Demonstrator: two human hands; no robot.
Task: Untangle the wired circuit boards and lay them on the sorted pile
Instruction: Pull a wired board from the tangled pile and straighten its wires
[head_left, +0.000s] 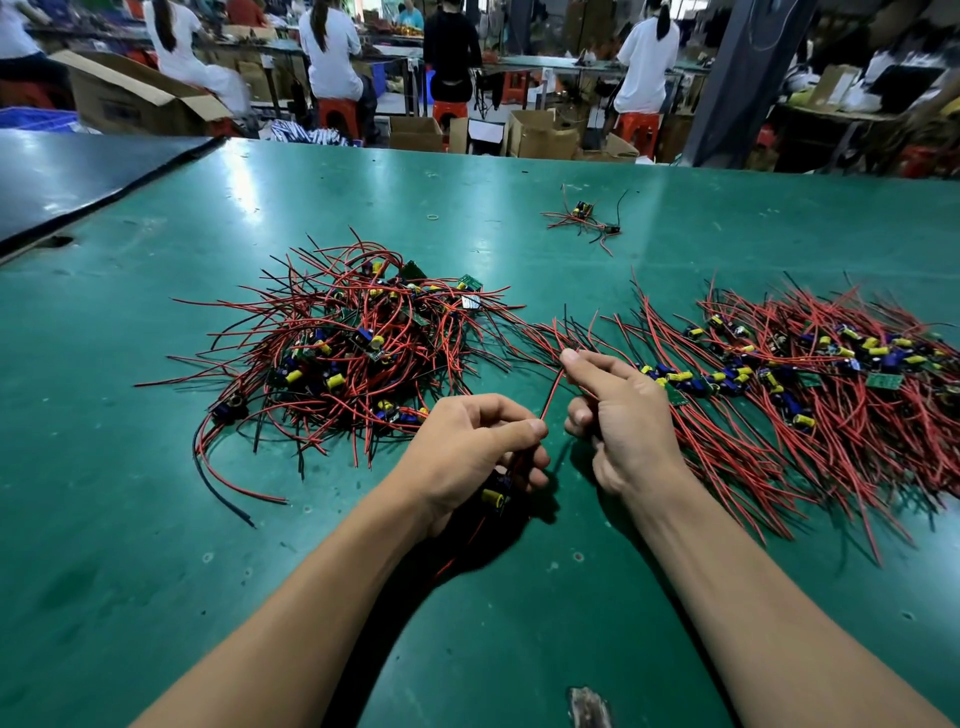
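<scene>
Small board (494, 496) with yellow cylindrical capacitor sat under left grip (467, 449), fingers curled round it. Its thin red wire (550, 395) ran up and right, taut, to right grip (623, 415), pinched at thumb tip. Tangled heap (353, 343) lay left, sorted pile (805, 379) right, on glossy green table (156, 519).

You're in an electronics assembly workshop: wired circuit boards (353, 353) heaped on your green bench (130, 519), workers (330, 57) on orange stools (338, 115) and cardboard boxes (540, 137) at the far end.
</scene>
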